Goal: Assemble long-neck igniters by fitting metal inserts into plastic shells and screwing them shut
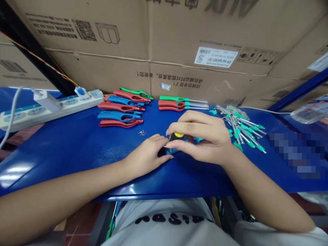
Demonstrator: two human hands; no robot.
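Note:
My right hand (205, 136) grips a short yellow-and-black screwdriver (176, 136), held upright between thumb and fingers. Its tip points down at a blue lighter body (174, 152) lying on the blue table. Around the left end of that body my left hand (150, 153) is closed, holding it against the tabletop. Both hands hide most of the blue piece. A few small screws (142, 133) lie just beyond my left hand.
Red, blue and green lighter handles (120, 116) lie at the back left. Assembled lighters (171, 104) rest at the back middle, metal tubes with teal parts (243, 128) at the right. A power strip (51, 109) and cardboard boxes (115, 65) stand behind.

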